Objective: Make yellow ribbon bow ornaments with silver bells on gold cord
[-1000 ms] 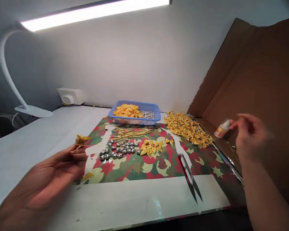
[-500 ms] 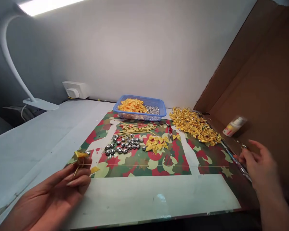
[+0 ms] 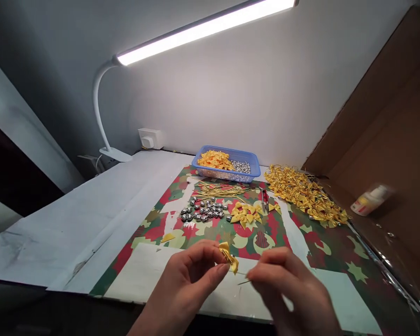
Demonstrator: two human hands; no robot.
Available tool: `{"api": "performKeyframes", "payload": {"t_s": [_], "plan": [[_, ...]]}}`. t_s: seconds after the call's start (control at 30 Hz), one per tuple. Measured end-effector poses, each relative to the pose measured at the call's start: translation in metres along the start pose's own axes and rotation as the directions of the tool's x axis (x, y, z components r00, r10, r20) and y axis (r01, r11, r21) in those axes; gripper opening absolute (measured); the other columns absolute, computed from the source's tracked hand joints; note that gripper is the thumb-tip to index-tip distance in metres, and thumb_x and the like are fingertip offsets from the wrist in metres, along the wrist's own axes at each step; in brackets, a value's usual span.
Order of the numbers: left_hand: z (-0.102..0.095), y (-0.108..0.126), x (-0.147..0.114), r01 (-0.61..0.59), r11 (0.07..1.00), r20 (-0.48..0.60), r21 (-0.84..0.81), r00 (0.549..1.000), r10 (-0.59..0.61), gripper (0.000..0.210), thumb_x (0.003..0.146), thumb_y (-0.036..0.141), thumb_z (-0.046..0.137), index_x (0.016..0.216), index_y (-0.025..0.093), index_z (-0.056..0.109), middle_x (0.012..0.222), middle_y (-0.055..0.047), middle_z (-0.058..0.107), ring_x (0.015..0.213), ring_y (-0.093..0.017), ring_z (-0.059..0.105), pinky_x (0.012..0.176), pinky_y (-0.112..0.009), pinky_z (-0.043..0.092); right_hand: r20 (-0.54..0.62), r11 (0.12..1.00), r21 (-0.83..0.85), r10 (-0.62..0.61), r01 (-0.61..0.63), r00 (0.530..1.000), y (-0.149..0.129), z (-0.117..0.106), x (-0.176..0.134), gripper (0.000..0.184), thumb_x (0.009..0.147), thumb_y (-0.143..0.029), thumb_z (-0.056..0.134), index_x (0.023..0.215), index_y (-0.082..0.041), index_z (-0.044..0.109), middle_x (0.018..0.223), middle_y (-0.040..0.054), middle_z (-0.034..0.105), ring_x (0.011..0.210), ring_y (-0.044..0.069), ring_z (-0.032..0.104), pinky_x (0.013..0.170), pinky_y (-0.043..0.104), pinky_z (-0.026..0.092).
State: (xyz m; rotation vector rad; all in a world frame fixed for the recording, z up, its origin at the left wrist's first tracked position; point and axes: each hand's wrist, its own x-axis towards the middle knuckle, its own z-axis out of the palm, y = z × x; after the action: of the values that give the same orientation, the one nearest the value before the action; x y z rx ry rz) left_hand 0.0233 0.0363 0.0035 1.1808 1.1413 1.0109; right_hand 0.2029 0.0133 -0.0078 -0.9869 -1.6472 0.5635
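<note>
My left hand [image 3: 199, 275] pinches a yellow ribbon bow [image 3: 230, 257] between thumb and index finger, above the near edge of the mat. A small shiny bit shows at the bow's middle. Close on its right, my right hand [image 3: 290, 284] has its fingertips closed on a thin gold cord [image 3: 244, 282], which sticks out to the left toward the bow. Beyond the hands are silver bells [image 3: 205, 212], a group of loose yellow bows [image 3: 247, 214] and cut gold cords [image 3: 220, 190] on the patterned mat [image 3: 217, 233].
A blue basket [image 3: 227, 176] of bows and silver bells stands at the back. Small red-handled snips [image 3: 264, 200] lie beside the cords. Corded bows make a pile [image 3: 304, 193] at the right, near a white bottle [image 3: 369, 200] and a cardboard wall [image 3: 388, 121]. A lamp [image 3: 100, 112] stands behind.
My left hand has brought the bow from the left to the middle. My right hand has come in from the right side and now grips the cord. The view has shifted.
</note>
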Motion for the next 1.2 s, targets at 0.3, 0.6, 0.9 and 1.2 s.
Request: {"api": "performKeyframes", "payload": {"t_s": [0.3,0.6,0.9,1.2], "plan": [[-0.002,-0.001,-0.007,-0.058,0.996,0.074,0.075,0.996,0.052,0.023,0.091,0.041,0.064,0.079,0.022,0.069,0.082,-0.003,0.064,0.079,-0.022,0.058,0.071,-0.032,0.046,0.05,0.998,-0.032,-0.049,0.051,0.998,0.021,0.026,-0.002,0.018,0.1,-0.014,0.051,0.104,-0.026,0.064,0.088,0.0004,0.058,0.072,0.01,0.061,0.064,0.018,0.052],[-0.009,-0.006,-0.001,0.202,0.967,0.167,-0.153,0.97,-0.177,0.03,0.091,0.05,0.064,0.089,0.02,0.065,0.075,0.002,0.059,0.071,-0.016,0.041,0.067,-0.029,0.033,0.144,0.897,-0.393,-0.155,0.201,0.977,0.029,0.021,-0.006,0.029,0.1,-0.011,0.041,0.115,-0.023,0.062,0.092,0.0058,0.062,0.073,0.015,0.069,0.059,0.02,0.054],[-0.008,-0.008,0.002,0.258,0.924,0.17,-0.283,0.961,-0.216,0.033,0.09,0.049,0.066,0.082,0.018,0.061,0.071,0.003,0.053,0.069,-0.015,0.039,0.071,-0.029,0.035,0.247,0.865,-0.435,-0.151,0.249,0.957,0.028,0.019,0.002,0.028,0.102,-0.015,0.037,0.107,-0.023,0.064,0.092,0.0052,0.065,0.071,0.014,0.07,0.061,0.02,0.054],[0.004,-0.014,0.0,0.001,0.996,0.153,-0.09,0.988,0.013,0.03,0.095,0.043,0.058,0.077,0.02,0.062,0.087,-0.002,0.056,0.083,-0.02,0.049,0.077,-0.031,0.042,0.096,0.97,-0.23,-0.057,0.078,0.994,0.026,0.037,0.0,0.029,0.099,-0.015,0.039,0.119,-0.028,0.055,0.089,0.0013,0.061,0.07,0.015,0.063,0.061,0.024,0.049]]}}
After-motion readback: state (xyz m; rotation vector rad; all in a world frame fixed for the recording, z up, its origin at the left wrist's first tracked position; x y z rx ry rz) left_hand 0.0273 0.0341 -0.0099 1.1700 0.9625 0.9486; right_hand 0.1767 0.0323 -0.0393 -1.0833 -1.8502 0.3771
